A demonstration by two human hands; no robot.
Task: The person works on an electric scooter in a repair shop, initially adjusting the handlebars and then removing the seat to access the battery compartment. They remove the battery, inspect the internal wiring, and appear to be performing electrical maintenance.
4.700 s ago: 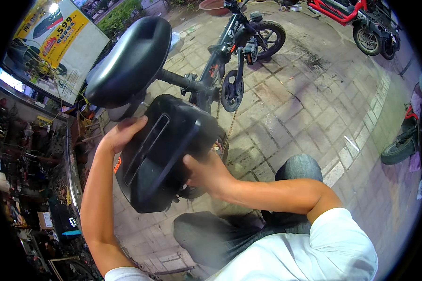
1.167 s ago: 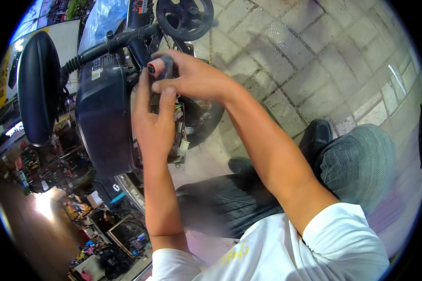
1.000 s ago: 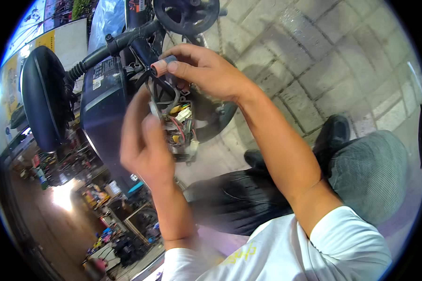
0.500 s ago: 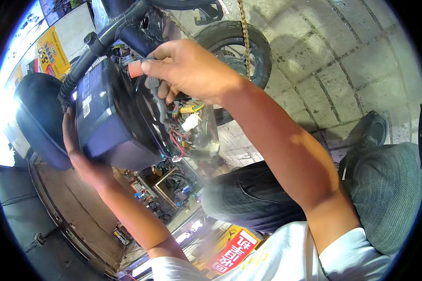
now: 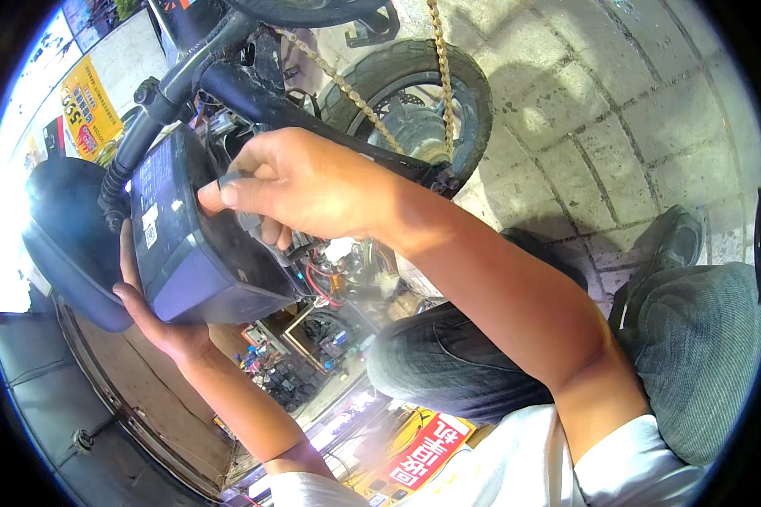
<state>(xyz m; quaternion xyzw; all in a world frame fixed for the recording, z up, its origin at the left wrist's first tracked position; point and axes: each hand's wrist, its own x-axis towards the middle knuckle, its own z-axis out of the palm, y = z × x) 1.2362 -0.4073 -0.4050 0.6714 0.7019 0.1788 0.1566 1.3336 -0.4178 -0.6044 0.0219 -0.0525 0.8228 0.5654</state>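
- A black scooter saddle [image 5: 63, 241] fills the far left of the view, seen from its side, with bright glare beyond it
- The left hand [image 5: 156, 325] comes up from below and cups the lower edge of a dark battery box [image 5: 199, 253]; its palm presses the underside and its fingers reach up the box's far face next to the saddle, so it is closed around the box in a supporting grip
- The battery box is black with a bluish lower face and small white stickers on its upper left part; it sits tilted, just beside the saddle and under the scooter's black frame tube [image 5: 254, 93]
- A thick black cable [image 5: 135, 148] runs down from the frame to the box's upper left corner
- The right hand [image 5: 300, 182] lies over the top right of the box, knuckles up, thumb and forefinger pinched on a small dark part at the box's edge; what that part is cannot be made out
- Under the right hand a bundle of red and other coloured wires [image 5: 334, 275] hangs out beside the box
- A rope-like chain [image 5: 355, 93] crosses in front of the small rear tyre [image 5: 423, 93], which stands on grey paving bricks [image 5: 634, 118]
- At the right are the person's knee in grey trousers [image 5: 702, 338] and a dark shoe [image 5: 672, 241] on the bricks
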